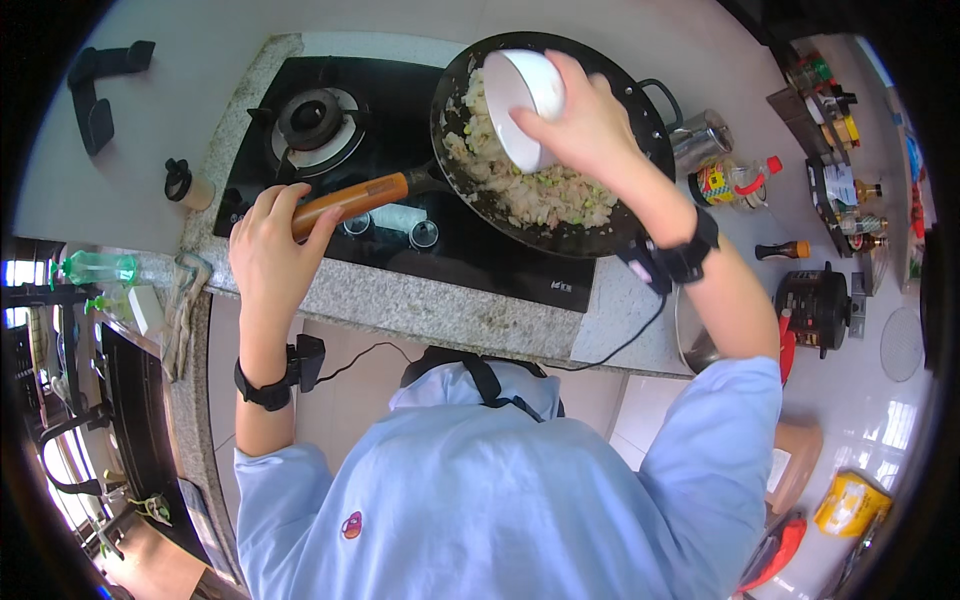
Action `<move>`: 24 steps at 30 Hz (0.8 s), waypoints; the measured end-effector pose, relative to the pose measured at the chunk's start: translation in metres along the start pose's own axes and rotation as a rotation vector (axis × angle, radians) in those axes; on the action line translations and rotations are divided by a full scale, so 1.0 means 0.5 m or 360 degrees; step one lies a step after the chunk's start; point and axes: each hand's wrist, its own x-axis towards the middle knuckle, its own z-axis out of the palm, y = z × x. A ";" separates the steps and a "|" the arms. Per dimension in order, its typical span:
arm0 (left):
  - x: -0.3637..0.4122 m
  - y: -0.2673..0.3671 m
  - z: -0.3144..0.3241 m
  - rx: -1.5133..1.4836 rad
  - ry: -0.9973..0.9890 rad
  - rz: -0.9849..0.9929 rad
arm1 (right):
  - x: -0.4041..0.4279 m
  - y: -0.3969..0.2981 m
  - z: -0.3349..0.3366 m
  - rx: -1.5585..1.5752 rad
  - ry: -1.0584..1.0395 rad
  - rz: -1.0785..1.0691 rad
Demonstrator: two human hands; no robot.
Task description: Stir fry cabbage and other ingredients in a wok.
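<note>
My left hand (pixel 279 238) grips the wooden handle (pixel 352 202) of a black wok (pixel 555 241), which rests over the right side of a black glass gas hob (pixel 487 277). Above the wok, my right hand (pixel 585 120) holds a white bowl (pixel 534 82) tipped on its side, its mouth facing left and down. No contents show in the part of the bowl I can see. Pale chopped food with small green pieces (pixel 540 196) is spread across the wok, partly hidden behind the bowl and my hand.
The left burner (pixel 309 124) is uncovered. A shaker bottle (pixel 187 184) stands left of the hob. To the right are a metal container (pixel 701 139), a red-capped bottle (pixel 731 181), a small dark bottle (pixel 781 250) and a black pot (pixel 814 309). A rag (pixel 184 315) hangs at the left counter edge.
</note>
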 end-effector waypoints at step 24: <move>0.007 0.027 -0.014 0.0060 -0.0229 -0.0120 | 0.048 0.229 -0.218 -0.0074 0.0532 0.0266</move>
